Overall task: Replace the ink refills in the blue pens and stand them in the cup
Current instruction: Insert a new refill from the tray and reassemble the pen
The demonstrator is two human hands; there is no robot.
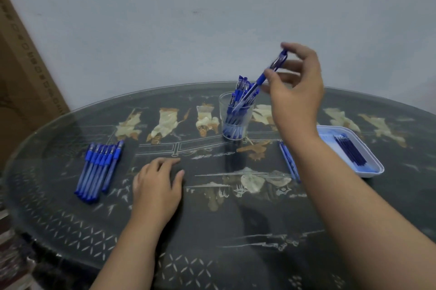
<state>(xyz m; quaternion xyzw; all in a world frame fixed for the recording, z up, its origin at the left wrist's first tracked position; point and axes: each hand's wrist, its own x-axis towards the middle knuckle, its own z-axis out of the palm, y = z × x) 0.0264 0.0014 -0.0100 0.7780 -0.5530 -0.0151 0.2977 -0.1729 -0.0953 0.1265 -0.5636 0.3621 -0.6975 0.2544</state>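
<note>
The blue pen (257, 82) is held in the air above the cup (236, 130), tilted, with its clip end up and to the right. Its lower end reaches down past the rim of the cup. The cup is clear, stands upright toward the far side of the desk (236, 223), and holds a cluster of standing pens (241, 88).

The right hand (298, 93) holds the blue pen by its upper half. Its grip is clamped on the barrel, with fingertips and thumb pinching it. The left hand (157, 187) rests palm down on the desk, nearer the person and left of centre. Its grip is apart, fingers relaxed, holding nothing.

A row of blue pens (99, 169) lies side by side on the left part of the desk, well apart from the cup. A few slim blue pieces (289, 163) lie just beside the right forearm; whether they are pens or refills cannot be told. A white tray (377, 168) sits at the right edge, with dark blue refills (351, 151) lying in it.

The desk is dark, with pale inlaid figures under a glass top. A cardboard box (23, 82) leans at the far left against a pale wall (188, 6).
</note>
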